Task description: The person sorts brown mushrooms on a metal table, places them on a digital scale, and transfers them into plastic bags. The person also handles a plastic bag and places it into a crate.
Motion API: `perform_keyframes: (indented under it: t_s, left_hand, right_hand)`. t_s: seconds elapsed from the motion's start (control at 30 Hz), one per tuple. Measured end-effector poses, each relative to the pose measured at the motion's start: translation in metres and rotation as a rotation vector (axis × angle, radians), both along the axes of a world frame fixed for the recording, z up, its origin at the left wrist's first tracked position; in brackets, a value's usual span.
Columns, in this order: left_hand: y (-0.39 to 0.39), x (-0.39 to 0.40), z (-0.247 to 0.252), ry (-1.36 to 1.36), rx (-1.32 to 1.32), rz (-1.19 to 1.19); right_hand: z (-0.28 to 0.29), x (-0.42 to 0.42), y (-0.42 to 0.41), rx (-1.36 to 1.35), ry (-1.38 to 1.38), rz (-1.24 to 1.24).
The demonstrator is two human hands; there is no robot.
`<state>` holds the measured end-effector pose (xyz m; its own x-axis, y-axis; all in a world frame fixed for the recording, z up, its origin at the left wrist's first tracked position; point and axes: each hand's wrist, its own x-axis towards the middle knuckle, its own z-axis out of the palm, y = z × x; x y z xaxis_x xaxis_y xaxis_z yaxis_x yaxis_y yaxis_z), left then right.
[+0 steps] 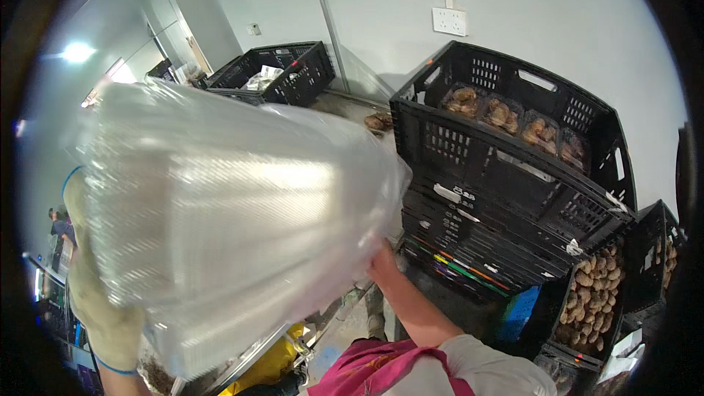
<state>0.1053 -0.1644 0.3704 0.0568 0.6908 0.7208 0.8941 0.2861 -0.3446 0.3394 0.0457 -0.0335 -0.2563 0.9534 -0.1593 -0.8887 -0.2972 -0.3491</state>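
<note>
A large clear plastic bag of nested clear plastic trays [236, 203] fills the left and middle of the head view, blurred by motion. My left hand [104, 308], in a pale glove with a blue cuff edge, is against the bag's left side; its fingertips are hidden. At the bag's lower right end, my bare right hand [382, 261] grips the gathered plastic. Behind the bag, a small pack of brown produce [378, 121] lies on the work surface.
On the right, a black plastic crate [511, 137] with several clear packs of brown produce tops a stack of folded crates [456, 231]. Loose brown produce [591, 300] fills a lower crate. Another black crate [302, 74] stands by the wall. A person [61, 226] is far left.
</note>
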Motion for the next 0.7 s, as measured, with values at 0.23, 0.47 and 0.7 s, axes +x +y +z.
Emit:
perform_keyframes:
  t_s: [0.23,0.47,0.7]
  left_hand:
    - [-0.019,-0.173,0.040,0.003,0.264,0.142]
    - [0.090,-0.279,0.032,-0.215,0.176,0.045]
    - [0.312,-0.210,-0.073,-0.600,-0.147,-0.096]
  right_hand:
    - [0.140,-0.073,0.149,0.244,-0.066,-0.113]
    - [0.283,-0.008,0.302,0.693,-0.171,-0.575]
    - [0.462,0.060,0.376,1.002,-0.381,-0.875]
